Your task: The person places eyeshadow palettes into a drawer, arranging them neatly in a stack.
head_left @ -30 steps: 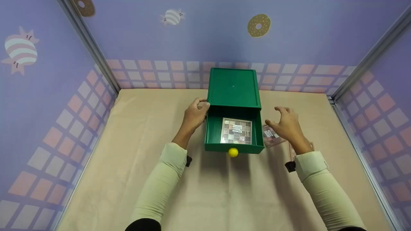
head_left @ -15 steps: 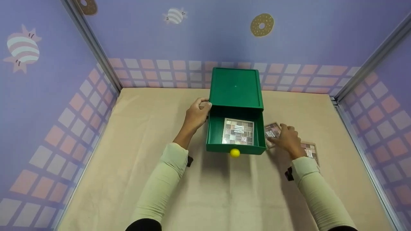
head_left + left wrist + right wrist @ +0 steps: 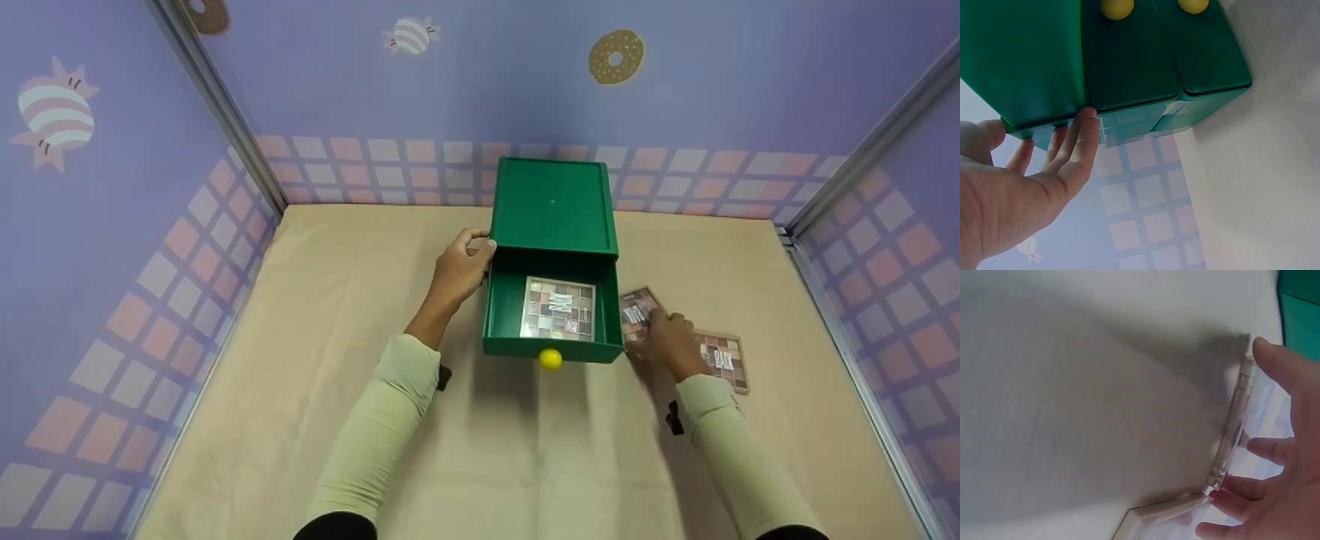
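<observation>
A green drawer cabinet [image 3: 553, 199] stands with its top drawer [image 3: 504, 315] pulled out; an eyeshadow palette [image 3: 559, 309] lies inside. My left hand [image 3: 459, 268] rests against the cabinet's left side, thumb at the top's front corner. In the left wrist view its fingers [image 3: 1081, 149] touch the side wall, only slightly bent. My right hand [image 3: 669, 345] is at a second palette [image 3: 637, 307] on the table beside the drawer. Thumb and fingers span the near edge of this palette [image 3: 1234, 419] in the right wrist view.
A third palette [image 3: 724, 361] lies to the right, partly behind my right hand. Two lower drawers with yellow knobs [image 3: 1117, 7] are closed. Patterned walls enclose the table [image 3: 345, 300] at the back and sides; the cabinet stands near the back wall.
My right hand has come down and toward me onto the near edge of the palette beside the drawer, uncovering more of the third palette. My left hand stays at the cabinet.
</observation>
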The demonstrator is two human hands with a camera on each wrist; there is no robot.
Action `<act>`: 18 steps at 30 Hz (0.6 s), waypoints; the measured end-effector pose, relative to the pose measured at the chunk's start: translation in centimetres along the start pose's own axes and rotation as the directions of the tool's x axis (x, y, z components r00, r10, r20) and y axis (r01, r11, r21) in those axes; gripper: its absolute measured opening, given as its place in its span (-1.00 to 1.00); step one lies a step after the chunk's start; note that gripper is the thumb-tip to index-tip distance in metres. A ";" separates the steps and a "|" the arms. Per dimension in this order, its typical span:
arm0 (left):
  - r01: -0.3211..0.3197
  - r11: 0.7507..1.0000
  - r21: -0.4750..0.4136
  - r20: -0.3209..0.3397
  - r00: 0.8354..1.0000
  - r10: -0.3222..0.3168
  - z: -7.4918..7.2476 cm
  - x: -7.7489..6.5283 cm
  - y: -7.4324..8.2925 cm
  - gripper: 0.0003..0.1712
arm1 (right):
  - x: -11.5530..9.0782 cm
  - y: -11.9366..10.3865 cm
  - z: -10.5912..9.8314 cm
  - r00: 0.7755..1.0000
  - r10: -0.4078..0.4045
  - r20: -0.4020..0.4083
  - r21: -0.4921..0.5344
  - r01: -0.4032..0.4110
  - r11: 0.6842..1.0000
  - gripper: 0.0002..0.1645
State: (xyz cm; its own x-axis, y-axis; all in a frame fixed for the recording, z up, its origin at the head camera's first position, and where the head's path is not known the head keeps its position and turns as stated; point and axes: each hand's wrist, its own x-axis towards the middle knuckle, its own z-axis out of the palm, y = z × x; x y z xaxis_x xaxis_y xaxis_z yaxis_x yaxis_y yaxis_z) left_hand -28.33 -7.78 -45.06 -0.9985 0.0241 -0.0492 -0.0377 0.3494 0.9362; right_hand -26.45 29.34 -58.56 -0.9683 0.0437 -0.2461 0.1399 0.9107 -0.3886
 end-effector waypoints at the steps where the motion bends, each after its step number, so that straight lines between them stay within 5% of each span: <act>1: 0.002 1.000 0.002 -0.001 1.000 -0.002 0.0 0.0 0.0 -0.54 | 0.0 0.0 0.1 1.000 0.006 -0.003 -0.006 -0.006 1.000 -0.10; 18: 0.003 1.000 0.001 0.000 1.000 -0.003 0.0 0.0 -0.1 -0.53 | 0.6 0.2 0.3 0.994 -0.020 -0.106 -0.043 0.015 0.999 -0.25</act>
State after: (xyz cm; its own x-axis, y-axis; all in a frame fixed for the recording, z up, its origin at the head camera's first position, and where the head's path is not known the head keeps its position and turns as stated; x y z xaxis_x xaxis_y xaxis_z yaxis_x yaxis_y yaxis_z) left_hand -28.33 -7.80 -45.18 -0.9984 0.0229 -0.0523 -0.0410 0.3503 0.9357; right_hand -26.93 29.44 -59.10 -0.9873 0.0688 -0.1432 0.1159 0.9282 -0.3535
